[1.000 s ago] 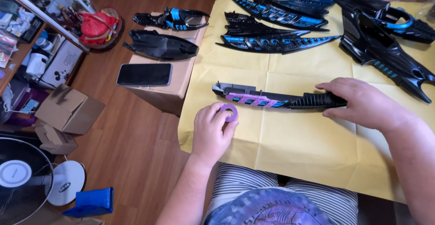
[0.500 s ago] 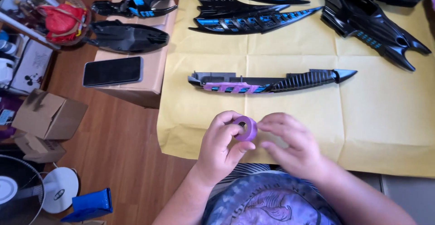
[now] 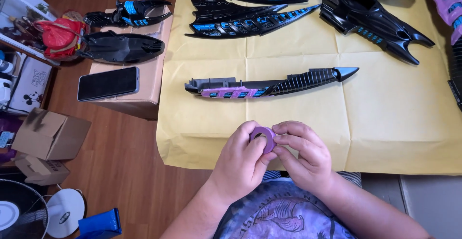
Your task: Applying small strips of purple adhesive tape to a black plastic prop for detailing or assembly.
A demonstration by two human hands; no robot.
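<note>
- Holding a purple tape roll [image 3: 263, 138] between both hands, just above the near edge of the yellow paper sheet [image 3: 385, 123].
- Pinching the roll's left side with the left hand [image 3: 240, 162], fingers curled closed around it.
- Gripping the roll's right side with the right hand [image 3: 303, 155], fingertips closed on its rim.
- Lying beyond the hands on the paper: a long black fairing strip [image 3: 269, 83], partly wrapped in purple tape.
- Resting on a cardboard box [image 3: 149, 82] to the left: a dark phone [image 3: 108, 83].
</note>
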